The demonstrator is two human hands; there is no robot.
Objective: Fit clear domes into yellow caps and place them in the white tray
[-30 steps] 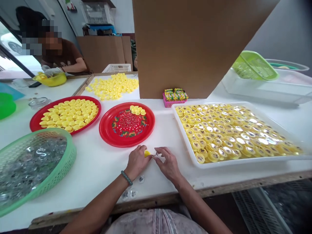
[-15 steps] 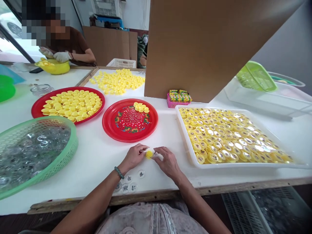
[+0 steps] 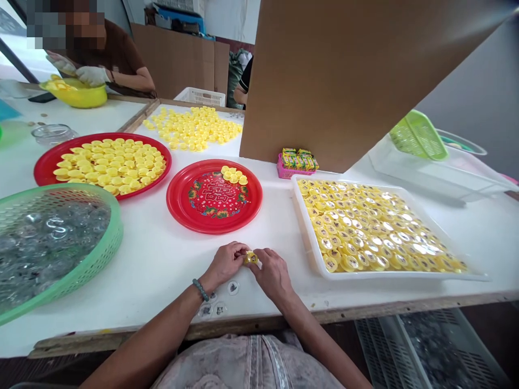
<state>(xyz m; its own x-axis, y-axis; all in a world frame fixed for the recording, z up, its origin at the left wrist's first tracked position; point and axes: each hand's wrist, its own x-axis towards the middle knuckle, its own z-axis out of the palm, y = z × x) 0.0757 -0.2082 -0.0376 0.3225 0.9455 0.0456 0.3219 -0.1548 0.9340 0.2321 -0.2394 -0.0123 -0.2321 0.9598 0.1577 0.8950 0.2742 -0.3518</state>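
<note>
1. The small yellow plastic cap is between both hands, just above the white tabletop. Its face shows a dark print, too small to read.
2. The left hand is curled and grips the cap from one side. The right hand is bent over and grips it from the other. Both hold it closely, and neither has let go.
3. Just below the hands lie several clear printed discs, near the beaded bracelet on the left wrist.
4. To the right, a white plastic tray holds rows of shiny capped yellow pieces.
5. Ahead, a red plate carries a small cluster of yellow caps. Another red plate is full of them.
6. To the left, a green basket holds clear pieces.
7. Farther off, a co-worker's gloved hand is at a yellow basin.
</note>
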